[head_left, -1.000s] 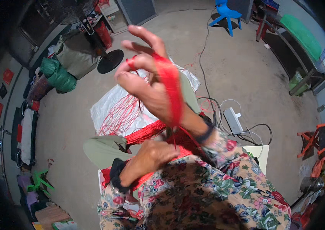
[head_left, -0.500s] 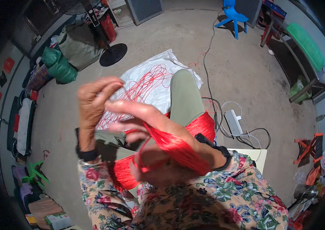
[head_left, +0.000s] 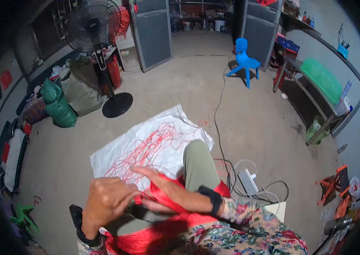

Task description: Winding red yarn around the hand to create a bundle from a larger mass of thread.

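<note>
The left hand [head_left: 108, 202] is curled with its knuckles turned up, and the thumb and forefinger are brought together close to the right hand [head_left: 173, 193]; whether a strand is pinched between them cannot be told. The right hand is loosely spread, with one finger stretched toward the left, while its lower fingers are blurred. A hank of red thread [head_left: 158, 192] is looped around the right palm, so it is carried by this hand rather than gripped in the fingertips. Below both hands, a thick bundle of red thread [head_left: 154, 233] is laid across the lap, and a knee in green trousers [head_left: 199, 165] is raised just beyond. In front of the knee, a white sheet [head_left: 120, 146] is spread on the concrete floor [head_left: 256, 123], and loose red strands [head_left: 148, 146] are scattered over it in tangled loops. To the right, a white power strip [head_left: 248, 182] is surrounded by cables. Farther away, a pedestal fan [head_left: 117, 105] is placed at the left, near a stuffed green bag [head_left: 61, 108]. A blue plastic chair [head_left: 247, 63] is seen near the grey door panels [head_left: 151, 38], and a green plastic tub [head_left: 321, 80] is set on a bench by the right wall.
</note>
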`<state>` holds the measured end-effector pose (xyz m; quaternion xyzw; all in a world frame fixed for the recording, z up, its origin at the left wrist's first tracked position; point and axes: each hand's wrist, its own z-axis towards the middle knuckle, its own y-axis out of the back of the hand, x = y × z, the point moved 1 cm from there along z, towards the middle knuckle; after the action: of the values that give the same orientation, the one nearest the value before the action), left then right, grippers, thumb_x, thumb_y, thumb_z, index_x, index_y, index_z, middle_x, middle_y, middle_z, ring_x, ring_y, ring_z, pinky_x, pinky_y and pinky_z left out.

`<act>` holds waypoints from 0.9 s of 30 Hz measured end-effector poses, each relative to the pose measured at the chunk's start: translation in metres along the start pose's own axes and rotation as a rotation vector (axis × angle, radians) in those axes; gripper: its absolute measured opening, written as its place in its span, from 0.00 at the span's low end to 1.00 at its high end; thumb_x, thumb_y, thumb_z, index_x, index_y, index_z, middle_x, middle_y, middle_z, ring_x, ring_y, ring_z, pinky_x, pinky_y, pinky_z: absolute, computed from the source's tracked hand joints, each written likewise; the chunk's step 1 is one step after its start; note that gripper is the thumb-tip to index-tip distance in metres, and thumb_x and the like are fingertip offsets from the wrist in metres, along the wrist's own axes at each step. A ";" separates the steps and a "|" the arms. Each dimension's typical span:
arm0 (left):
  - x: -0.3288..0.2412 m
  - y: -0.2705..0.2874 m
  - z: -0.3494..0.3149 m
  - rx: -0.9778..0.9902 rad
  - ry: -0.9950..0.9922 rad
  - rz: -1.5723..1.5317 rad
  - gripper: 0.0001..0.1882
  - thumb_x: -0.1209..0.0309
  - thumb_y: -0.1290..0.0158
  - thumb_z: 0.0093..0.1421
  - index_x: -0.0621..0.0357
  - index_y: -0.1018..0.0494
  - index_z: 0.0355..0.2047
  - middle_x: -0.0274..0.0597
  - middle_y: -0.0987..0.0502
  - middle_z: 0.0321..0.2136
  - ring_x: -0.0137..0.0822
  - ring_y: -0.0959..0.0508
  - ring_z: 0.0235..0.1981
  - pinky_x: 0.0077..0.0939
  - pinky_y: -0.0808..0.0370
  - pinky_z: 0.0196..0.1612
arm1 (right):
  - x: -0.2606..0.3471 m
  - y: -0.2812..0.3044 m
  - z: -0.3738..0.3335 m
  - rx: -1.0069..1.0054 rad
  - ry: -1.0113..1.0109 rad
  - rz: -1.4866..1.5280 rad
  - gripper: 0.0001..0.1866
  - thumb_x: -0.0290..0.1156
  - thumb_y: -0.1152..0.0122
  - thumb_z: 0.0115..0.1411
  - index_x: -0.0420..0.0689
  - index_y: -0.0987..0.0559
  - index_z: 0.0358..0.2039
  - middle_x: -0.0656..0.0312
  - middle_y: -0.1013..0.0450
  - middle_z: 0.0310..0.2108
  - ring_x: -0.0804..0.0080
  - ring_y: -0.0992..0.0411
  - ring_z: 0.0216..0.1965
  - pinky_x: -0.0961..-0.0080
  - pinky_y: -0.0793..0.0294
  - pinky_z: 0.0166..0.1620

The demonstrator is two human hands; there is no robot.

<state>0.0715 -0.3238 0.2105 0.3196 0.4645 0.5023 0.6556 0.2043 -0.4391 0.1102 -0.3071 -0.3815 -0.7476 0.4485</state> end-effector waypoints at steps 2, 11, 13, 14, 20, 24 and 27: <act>0.034 0.013 -0.002 -0.049 0.019 -0.039 0.04 0.73 0.39 0.48 0.60 0.22 0.25 0.42 0.25 0.18 0.38 0.24 0.19 0.28 0.30 0.22 | 0.019 -0.013 0.009 -0.066 0.243 -0.119 0.40 0.21 0.42 0.52 0.42 0.48 0.64 0.48 0.47 0.62 0.58 0.35 0.53 0.65 0.35 0.54; 0.107 -0.093 0.015 0.109 0.185 -0.746 0.08 0.77 0.46 0.51 0.60 0.22 0.32 0.41 0.20 0.28 0.34 0.19 0.31 0.24 0.25 0.33 | 0.016 0.027 0.089 -0.161 0.050 0.663 0.03 0.19 0.44 0.56 0.37 0.26 0.25 0.50 0.54 0.66 0.49 0.45 0.64 0.60 0.33 0.54; 0.105 -0.126 -0.008 0.197 -0.038 -0.612 0.12 0.73 0.47 0.53 0.60 0.24 0.38 0.41 0.21 0.30 0.36 0.20 0.32 0.27 0.24 0.32 | -0.022 0.026 0.124 -0.327 0.030 0.504 0.05 0.22 0.42 0.56 0.37 0.26 0.24 0.49 0.53 0.65 0.49 0.42 0.62 0.61 0.33 0.54; 0.090 -0.118 -0.003 0.227 -0.452 -0.436 0.13 0.71 0.49 0.56 0.60 0.26 0.41 0.41 0.21 0.30 0.36 0.20 0.31 0.27 0.24 0.32 | -0.046 0.033 0.134 -0.415 0.062 0.186 0.06 0.24 0.41 0.56 0.36 0.26 0.24 0.50 0.52 0.64 0.49 0.40 0.60 0.63 0.33 0.54; 0.082 -0.013 0.007 0.244 -0.200 -0.127 0.10 0.69 0.48 0.54 0.58 0.25 0.36 0.45 0.24 0.21 0.43 0.22 0.21 0.36 0.26 0.23 | -0.101 -0.015 0.131 -0.251 0.031 -0.380 0.20 0.26 0.37 0.46 0.37 0.25 0.42 0.44 0.38 0.53 0.53 0.32 0.49 0.57 0.35 0.53; 0.143 0.035 0.002 -0.133 -0.003 -0.161 0.06 0.69 0.44 0.53 0.57 0.22 0.29 0.41 0.22 0.21 0.42 0.21 0.22 0.33 0.26 0.25 | -0.014 -0.031 0.103 0.080 -0.259 0.046 0.19 0.25 0.38 0.48 0.37 0.24 0.42 0.46 0.44 0.59 0.55 0.36 0.55 0.60 0.37 0.57; 0.180 0.007 0.003 -0.168 0.172 -0.359 0.06 0.70 0.44 0.55 0.58 0.20 0.30 0.43 0.20 0.24 0.36 0.20 0.24 0.28 0.25 0.29 | -0.005 -0.011 0.101 -0.006 -0.181 -0.028 0.09 0.25 0.37 0.49 0.38 0.21 0.33 0.49 0.51 0.64 0.55 0.40 0.61 0.59 0.37 0.58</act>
<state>0.0830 -0.1497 0.1661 0.1321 0.5247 0.4399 0.7167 0.2080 -0.3484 0.1555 -0.3695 -0.4223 -0.7242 0.4008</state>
